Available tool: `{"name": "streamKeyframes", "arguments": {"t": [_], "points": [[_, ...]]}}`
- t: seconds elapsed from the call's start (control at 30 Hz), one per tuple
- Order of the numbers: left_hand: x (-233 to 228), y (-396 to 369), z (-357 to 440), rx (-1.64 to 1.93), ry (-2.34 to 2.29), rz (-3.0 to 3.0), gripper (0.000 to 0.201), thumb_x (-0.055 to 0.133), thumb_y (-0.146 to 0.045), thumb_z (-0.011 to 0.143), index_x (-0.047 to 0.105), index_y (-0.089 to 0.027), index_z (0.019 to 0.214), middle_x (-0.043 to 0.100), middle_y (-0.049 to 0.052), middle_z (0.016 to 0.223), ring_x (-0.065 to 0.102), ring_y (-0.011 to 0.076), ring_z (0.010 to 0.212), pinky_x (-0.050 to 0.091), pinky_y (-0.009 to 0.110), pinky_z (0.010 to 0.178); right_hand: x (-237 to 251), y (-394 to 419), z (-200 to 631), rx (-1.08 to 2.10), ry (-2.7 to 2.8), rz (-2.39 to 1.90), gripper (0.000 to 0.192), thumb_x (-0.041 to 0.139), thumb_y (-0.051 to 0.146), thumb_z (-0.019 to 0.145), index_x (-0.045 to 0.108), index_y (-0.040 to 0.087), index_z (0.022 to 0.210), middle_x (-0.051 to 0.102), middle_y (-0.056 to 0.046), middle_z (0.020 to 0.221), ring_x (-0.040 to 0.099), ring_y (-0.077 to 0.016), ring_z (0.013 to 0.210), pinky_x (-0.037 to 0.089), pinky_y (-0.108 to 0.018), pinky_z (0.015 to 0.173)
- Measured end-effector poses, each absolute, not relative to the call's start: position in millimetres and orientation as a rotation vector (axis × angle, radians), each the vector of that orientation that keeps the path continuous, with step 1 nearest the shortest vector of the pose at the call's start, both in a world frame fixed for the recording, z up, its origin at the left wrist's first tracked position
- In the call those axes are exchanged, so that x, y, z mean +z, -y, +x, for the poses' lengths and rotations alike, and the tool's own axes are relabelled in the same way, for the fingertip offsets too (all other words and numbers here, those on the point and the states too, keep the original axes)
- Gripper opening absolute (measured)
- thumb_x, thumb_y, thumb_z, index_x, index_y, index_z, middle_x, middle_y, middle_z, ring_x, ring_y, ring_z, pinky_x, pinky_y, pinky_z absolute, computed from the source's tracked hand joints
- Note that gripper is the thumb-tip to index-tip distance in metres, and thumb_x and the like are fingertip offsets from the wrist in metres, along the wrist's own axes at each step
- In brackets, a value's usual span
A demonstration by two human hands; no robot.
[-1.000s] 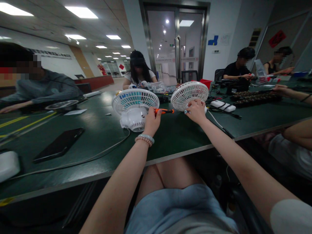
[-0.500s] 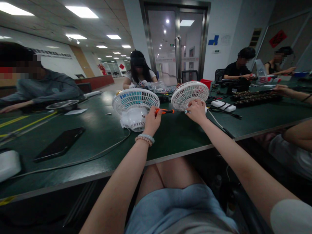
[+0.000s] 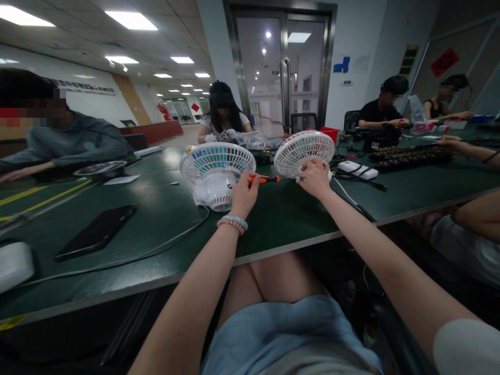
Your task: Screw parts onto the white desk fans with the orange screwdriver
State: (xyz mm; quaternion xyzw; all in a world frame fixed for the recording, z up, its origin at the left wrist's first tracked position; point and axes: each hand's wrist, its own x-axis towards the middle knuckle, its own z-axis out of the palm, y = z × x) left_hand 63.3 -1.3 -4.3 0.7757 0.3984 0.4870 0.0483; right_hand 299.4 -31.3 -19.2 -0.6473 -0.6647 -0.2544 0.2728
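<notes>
An orange-and-black screwdriver (image 3: pixel 267 179) lies level in my left hand (image 3: pixel 245 194), its shaft pointing right toward my other hand. The fingers are closed around its handle. My right hand (image 3: pixel 314 179) grips the back of a white fan (image 3: pixel 302 148) with a round grille. Beside its fingertips shows a small pale-blue end (image 3: pixel 300 179), close to the screwdriver's tip; what it belongs to is hidden. A second white fan (image 3: pixel 216 187), with blue blades behind its grille, stands just left of my left hand, motor housing toward me.
A black phone (image 3: pixel 96 232) lies on the green table (image 3: pixel 156 208), left of a grey cable (image 3: pixel 167 242). At right are a white power strip (image 3: pixel 357 170) and black cords. Co-workers sit around the table; one person (image 3: pixel 222 117) faces me beyond the fans.
</notes>
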Motion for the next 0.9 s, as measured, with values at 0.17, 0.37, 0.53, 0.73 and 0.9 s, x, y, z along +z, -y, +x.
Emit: {"name": "streamKeyframes", "arguments": {"t": [0.17, 0.37, 0.53, 0.73, 0.9], "points": [[-4.3, 1.5, 62.9, 1.450, -1.208, 2.363, 0.022, 0.041, -0.039, 0.086, 0.052, -0.020, 0.090, 0.049, -0.002, 0.064, 0.048, 0.0121, 0.057, 0.032, 0.024, 0.056, -19.1, 31.6, 299.2, -0.687, 1.786, -1.734, 0.018, 0.055, 0.034, 0.078, 0.072, 0.027, 0.082, 0.054, -0.006, 0.112, 0.032, -0.0284, 0.109, 0.021, -0.046, 0.087], [-4.7, -1.7, 62.6, 1.418, -1.212, 2.327, 0.023, 0.039, -0.040, 0.087, 0.051, -0.021, 0.086, 0.047, -0.002, 0.061, 0.047, 0.0128, 0.057, 0.031, 0.024, 0.055, -19.0, 32.1, 299.6, -0.679, 1.805, -1.746, 0.019, 0.054, 0.033, 0.078, 0.071, 0.026, 0.084, 0.053, -0.006, 0.113, 0.031, -0.0292, 0.110, 0.021, -0.046, 0.086], [-5.7, -2.3, 62.7, 1.409, -1.226, 2.330, 0.023, 0.038, -0.041, 0.087, 0.048, -0.021, 0.085, 0.047, -0.002, 0.062, 0.046, 0.0135, 0.056, 0.030, 0.025, 0.055, -18.9, 31.8, 299.3, -0.679, 1.795, -1.741, 0.018, 0.055, 0.033, 0.078, 0.071, 0.027, 0.083, 0.054, -0.006, 0.112, 0.031, -0.0282, 0.109, 0.020, -0.046, 0.087], [-9.2, -1.8, 64.9, 1.301, -1.131, 2.290, 0.023, 0.032, -0.037, 0.088, 0.046, -0.021, 0.081, 0.049, -0.001, 0.064, 0.046, 0.0136, 0.059, 0.034, 0.026, 0.058, -18.3, 31.9, 298.9, -0.671, 1.802, -1.765, 0.019, 0.055, 0.033, 0.078, 0.071, 0.026, 0.085, 0.053, -0.006, 0.112, 0.031, -0.0288, 0.111, 0.020, -0.046, 0.087], [-8.5, 1.3, 66.3, 1.370, -1.100, 2.144, 0.013, 0.038, -0.022, 0.082, 0.047, -0.020, 0.090, 0.050, -0.001, 0.068, 0.047, 0.0132, 0.060, 0.039, 0.028, 0.059, -18.5, 31.6, 299.3, -0.674, 1.802, -1.757, 0.018, 0.055, 0.033, 0.078, 0.071, 0.027, 0.084, 0.054, -0.006, 0.112, 0.031, -0.0292, 0.110, 0.021, -0.047, 0.087]]}}
